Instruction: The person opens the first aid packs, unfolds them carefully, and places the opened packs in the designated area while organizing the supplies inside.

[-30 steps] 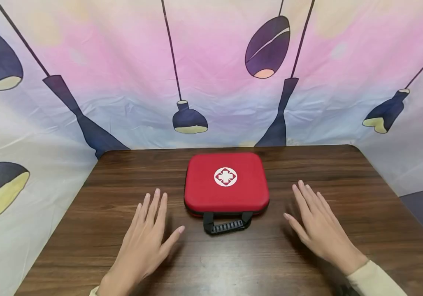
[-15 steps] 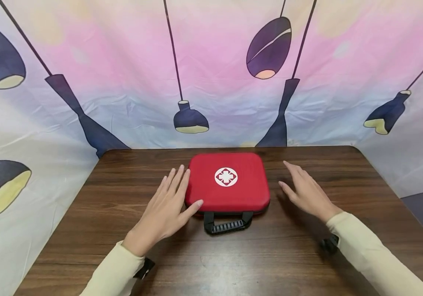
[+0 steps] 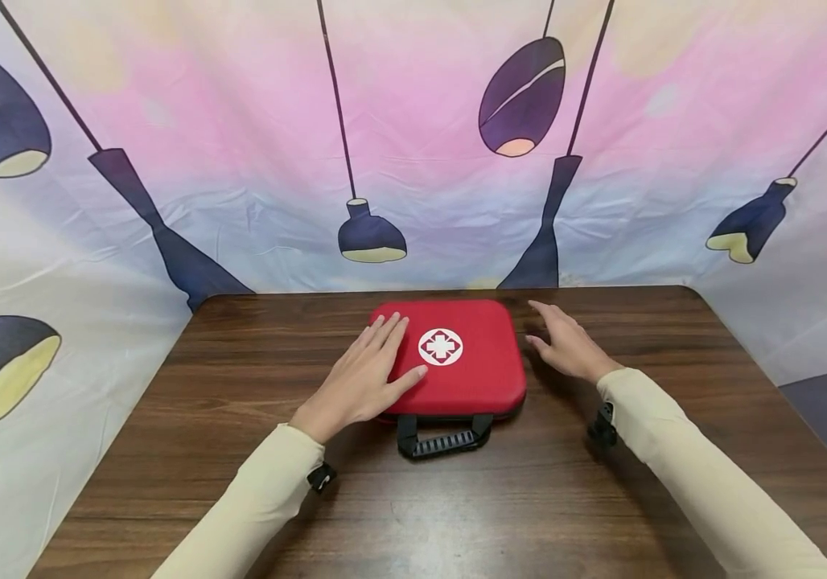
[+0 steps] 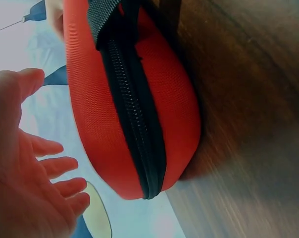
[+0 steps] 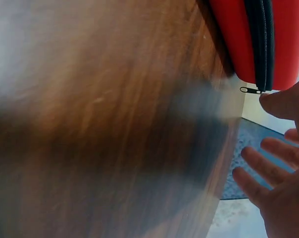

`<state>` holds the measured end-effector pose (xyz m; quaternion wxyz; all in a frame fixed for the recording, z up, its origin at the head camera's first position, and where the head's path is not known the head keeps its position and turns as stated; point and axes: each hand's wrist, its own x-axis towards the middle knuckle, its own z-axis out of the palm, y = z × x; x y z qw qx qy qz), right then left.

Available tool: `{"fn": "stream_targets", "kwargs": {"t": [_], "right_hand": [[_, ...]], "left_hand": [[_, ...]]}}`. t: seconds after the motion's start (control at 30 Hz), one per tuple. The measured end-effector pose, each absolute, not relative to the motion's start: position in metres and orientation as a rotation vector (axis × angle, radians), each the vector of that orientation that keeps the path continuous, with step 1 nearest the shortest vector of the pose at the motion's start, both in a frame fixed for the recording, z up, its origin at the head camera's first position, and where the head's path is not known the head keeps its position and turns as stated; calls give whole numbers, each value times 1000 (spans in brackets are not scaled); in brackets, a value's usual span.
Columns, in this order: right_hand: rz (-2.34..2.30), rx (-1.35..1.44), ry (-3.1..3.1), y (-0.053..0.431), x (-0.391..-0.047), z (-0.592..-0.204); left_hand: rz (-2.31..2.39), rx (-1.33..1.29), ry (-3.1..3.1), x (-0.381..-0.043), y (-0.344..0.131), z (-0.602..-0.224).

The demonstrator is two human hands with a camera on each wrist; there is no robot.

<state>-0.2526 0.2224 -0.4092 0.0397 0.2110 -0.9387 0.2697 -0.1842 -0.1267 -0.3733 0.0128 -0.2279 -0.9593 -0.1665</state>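
A red case (image 3: pixel 450 358) with a white cross lies flat near the far middle of a brown table (image 3: pixel 167 434), its black handle (image 3: pixel 444 438) toward the person. The left hand (image 3: pixel 364 378) lies over the case's left part, fingers straight and a little spread, thumb stretched out toward the cross; the left wrist view shows the palm (image 4: pixel 25 188) just off the case's zipped edge (image 4: pixel 134 124), holding nothing, so whether it touches the top cannot be told. The right hand (image 3: pixel 565 346) hovers just beside the case's far right corner, fingers loose and apart, gripping nothing. In the blurred right wrist view its thumb (image 5: pixel 288 101) is close to the small zip pull (image 5: pixel 249 90) that sticks out from the case's black zip; whether they touch cannot be told. Both arms wear cream sleeves (image 3: pixel 681 450). A cloth (image 3: pixel 413 121) printed with dark hanging lamps stands behind the table
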Motion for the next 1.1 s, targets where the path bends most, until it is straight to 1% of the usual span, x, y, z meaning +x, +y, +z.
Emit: {"fn": "stream_targets", "kwargs": {"t": [0.3, 0.63, 1.1], "right_hand": [[902, 785, -2869, 208, -278, -417], [944, 753, -2948, 199, -295, -420], [1008, 663, -2897, 202, -301, -425]], "left_hand": [[-551, -800, -2995, -199, -115, -380], [-513, -850, -3028, -204, -110, -390], [-484, -841, -3059, -205, -109, -393]]}}
